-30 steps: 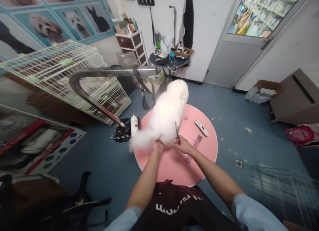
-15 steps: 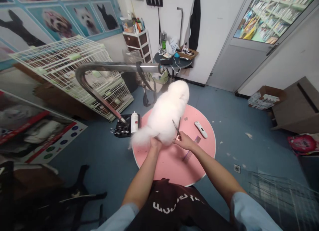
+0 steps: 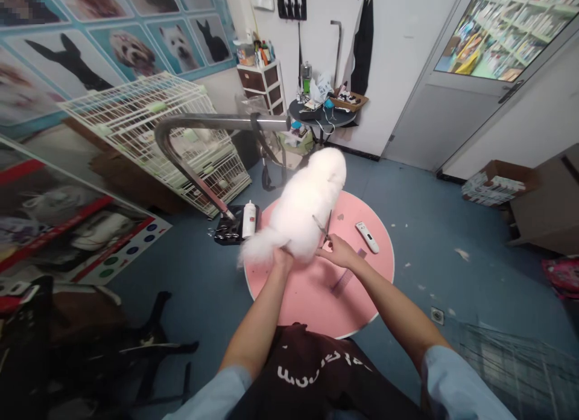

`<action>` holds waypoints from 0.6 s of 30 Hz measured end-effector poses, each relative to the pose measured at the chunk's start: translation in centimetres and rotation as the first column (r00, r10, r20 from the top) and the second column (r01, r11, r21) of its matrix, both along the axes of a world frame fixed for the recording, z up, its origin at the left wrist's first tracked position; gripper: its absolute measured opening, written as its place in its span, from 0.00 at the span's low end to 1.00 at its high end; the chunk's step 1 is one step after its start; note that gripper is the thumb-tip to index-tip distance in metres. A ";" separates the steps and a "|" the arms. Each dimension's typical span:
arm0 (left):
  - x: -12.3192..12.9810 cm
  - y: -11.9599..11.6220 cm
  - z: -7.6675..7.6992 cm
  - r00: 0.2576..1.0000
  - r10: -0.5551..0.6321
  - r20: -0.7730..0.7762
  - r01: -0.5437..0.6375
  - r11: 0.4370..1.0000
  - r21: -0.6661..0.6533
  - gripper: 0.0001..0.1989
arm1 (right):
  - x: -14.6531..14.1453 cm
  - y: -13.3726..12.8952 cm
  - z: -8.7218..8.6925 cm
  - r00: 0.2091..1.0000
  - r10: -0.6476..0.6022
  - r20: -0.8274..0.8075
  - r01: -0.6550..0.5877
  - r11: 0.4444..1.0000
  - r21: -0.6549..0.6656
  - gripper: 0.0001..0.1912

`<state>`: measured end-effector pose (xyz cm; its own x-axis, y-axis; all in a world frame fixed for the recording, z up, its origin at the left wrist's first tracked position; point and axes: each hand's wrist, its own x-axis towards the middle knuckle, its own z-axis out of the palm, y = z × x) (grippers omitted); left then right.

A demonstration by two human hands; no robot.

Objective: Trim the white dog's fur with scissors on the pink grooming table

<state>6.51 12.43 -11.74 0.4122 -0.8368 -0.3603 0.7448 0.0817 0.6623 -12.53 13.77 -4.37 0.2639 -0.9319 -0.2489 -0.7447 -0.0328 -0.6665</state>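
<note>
A fluffy white dog (image 3: 305, 200) stands on a round pink table (image 3: 312, 305), its head away from me and its tail toward the left. My left hand (image 3: 283, 260) is closed against the dog's rear, just below the tail, with the fingertips hidden in the fur. In my right hand (image 3: 339, 252) is a pair of scissors (image 3: 320, 225), blades spread apart and pointing up beside the dog's right flank. Beneath my right forearm lies a comb (image 3: 342, 282), partly covered. White clippers (image 3: 367, 237) rest on the table's right side.
A metal grooming arm (image 3: 226, 123) with a hanging black strap reaches over from the left. At the table's left edge, a white bottle (image 3: 249, 219) stands by a black tool holder (image 3: 227, 227). Wire cages (image 3: 154, 124) stand at left; a cluttered small table (image 3: 325, 114) is behind.
The camera view has shifted slightly, so the room appears farther right. My right hand and the scissors have moved slightly, still by the dog's flank. My left hand stays at the dog's rear.
</note>
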 end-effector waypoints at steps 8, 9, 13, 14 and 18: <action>-0.1 0.1 0.4 1.000 -0.003 0.029 0.004 1.000 -0.020 0.15 | 0.1 -0.1 0.5 0.999 -0.005 -0.035 0.005 1.000 -0.019 0.14; -0.1 0.1 0.4 1.000 -0.006 0.027 0.006 1.000 -0.013 0.15 | 0.1 -0.1 0.6 0.999 -0.004 -0.051 0.003 1.000 -0.025 0.14; 0.0 0.1 0.3 1.000 0.007 0.018 -0.007 1.000 0.014 0.16 | 0.2 0.1 1.1 0.995 -0.009 -0.103 0.005 0.999 -0.032 0.09; 0.0 0.0 0.3 1.000 0.007 0.013 -0.007 1.000 0.012 0.16 | 0.3 0.2 1.1 0.994 -0.001 -0.110 -0.003 0.999 -0.035 0.09; 0.0 0.0 0.3 1.000 0.013 -0.007 -0.013 1.000 0.009 0.18 | 1.1 0.8 0.6 0.986 -0.006 -0.168 -0.002 0.999 -0.045 0.11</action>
